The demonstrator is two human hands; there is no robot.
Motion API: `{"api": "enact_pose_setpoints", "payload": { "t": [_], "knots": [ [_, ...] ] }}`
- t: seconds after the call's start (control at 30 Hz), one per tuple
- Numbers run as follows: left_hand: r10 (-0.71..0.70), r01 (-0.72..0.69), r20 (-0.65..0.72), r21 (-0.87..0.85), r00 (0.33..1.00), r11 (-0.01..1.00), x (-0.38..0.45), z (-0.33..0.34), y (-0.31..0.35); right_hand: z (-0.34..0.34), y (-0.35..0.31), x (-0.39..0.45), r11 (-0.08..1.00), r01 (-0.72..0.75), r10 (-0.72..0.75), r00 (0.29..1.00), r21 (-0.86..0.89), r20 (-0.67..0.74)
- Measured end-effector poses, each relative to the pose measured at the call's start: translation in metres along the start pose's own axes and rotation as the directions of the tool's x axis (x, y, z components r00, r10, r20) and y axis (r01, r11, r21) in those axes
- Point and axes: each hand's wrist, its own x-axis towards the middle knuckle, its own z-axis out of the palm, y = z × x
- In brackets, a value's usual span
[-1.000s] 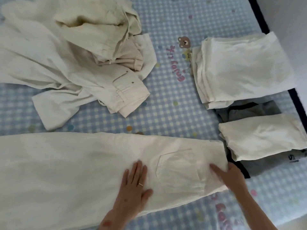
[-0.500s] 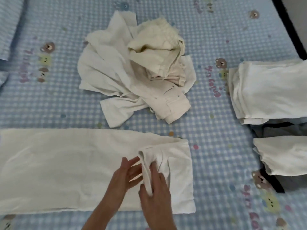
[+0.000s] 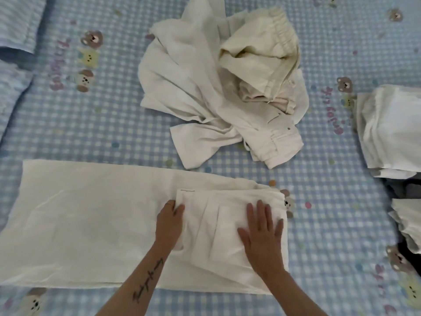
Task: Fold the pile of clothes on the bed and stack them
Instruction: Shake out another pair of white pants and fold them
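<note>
Since half a second earlier, the waist end of the white trousers has been laid over onto the legs as a flat folded panel, where it was then still bunched between both hands. Right hand lies flat on that panel, fingers straight and spread, pressing the cloth down. Left hand sits at the panel's left edge with fingers curled around the fold, gripping it. Trousers extend lengthwise across the near part of the bed, the legs running left.

Unfolded pile of clothes sits beyond the trousers, near the middle of the bed, apart from them. Folded white stack rests at the right edge; a second folded white garment lies nearer, over dark cloth.
</note>
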Motion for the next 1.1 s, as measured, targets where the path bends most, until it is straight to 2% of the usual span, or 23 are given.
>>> {"api": "enact_pose_setpoints", "payload": {
  "t": [0.13, 0.2, 0.3, 0.37, 0.5, 0.53, 0.63, 0.7, 0.77, 0.83, 0.9, 0.97, 1.03, 1.1],
  "knots": [
    [0.006, -0.009, -0.071, -0.038, 0.997, 0.999, 0.002, 0.013, -0.017, 0.030, 0.008, 0.018, 0.996, 0.011, 0.002, 0.991, -0.091, 0.136],
    [0.026, -0.030, -0.110, -0.040, 0.994, 0.999, 0.000, 0.017, -0.021, 0.035, 0.011, 0.023, 0.995, 0.023, -0.008, 0.989, -0.099, 0.147],
    [0.045, -0.049, -0.122, -0.024, 0.992, 0.999, -0.008, 0.014, -0.024, 0.026, 0.000, 0.012, 0.999, 0.033, -0.032, 0.995, -0.018, 0.097],
    [0.039, -0.042, -0.132, -0.020, 0.990, 0.999, -0.008, 0.004, -0.030, 0.021, -0.025, 0.000, 0.993, 0.107, -0.109, 0.994, 0.043, 0.033],
    [0.042, -0.042, -0.008, 0.008, 0.999, 0.999, -0.002, -0.021, -0.046, 0.027, -0.087, -0.001, 0.959, 0.279, -0.278, 0.960, -0.050, 0.024],
    [0.064, -0.063, -0.022, 0.026, 0.998, 0.998, -0.003, -0.031, -0.053, 0.030, -0.101, 0.004, 0.953, 0.296, -0.295, 0.955, -0.067, 0.026],
    [0.190, -0.156, -0.262, 0.146, 0.946, 0.977, -0.007, -0.086, -0.091, 0.041, -0.141, 0.013, 0.913, 0.396, -0.391, 0.918, -0.096, 0.071],
    [0.198, -0.070, -0.421, 0.301, 0.885, 0.951, -0.002, -0.140, -0.132, 0.054, -0.161, 0.016, 0.898, 0.417, -0.398, 0.906, -0.143, 0.144],
    [0.150, 0.090, -0.499, 0.426, 0.853, 0.900, 0.004, -0.193, -0.171, 0.062, -0.167, 0.021, 0.900, 0.387, -0.355, 0.918, -0.203, 0.174],
    [0.021, 0.233, -0.494, 0.447, 0.869, 0.863, 0.007, -0.237, -0.208, 0.064, -0.172, 0.021, 0.904, 0.368, -0.338, 0.927, -0.219, 0.162],
    [-0.189, 0.367, -0.442, 0.362, 0.877, 0.857, 0.006, -0.264, -0.233, 0.057, -0.189, 0.016, 0.937, 0.306, -0.290, 0.951, -0.171, 0.108],
    [-0.302, 0.425, -0.400, 0.268, 0.865, 0.864, 0.005, -0.278, -0.254, 0.048, -0.233, 0.016, 0.957, 0.287, -0.286, 0.957, -0.033, 0.041],
    [-0.367, 0.432, -0.347, 0.129, 0.863, 0.893, 0.002, -0.287, -0.265, 0.043, -0.297, 0.034, 0.900, 0.412, -0.415, 0.910, 0.140, -0.007],
    [-0.483, 0.486, -0.260, -0.055, 0.836, 0.872, -0.003, -0.292, -0.269, 0.037, -0.370, 0.071, 0.816, 0.538, -0.555, 0.832, 0.212, 0.026]
  ]
}}
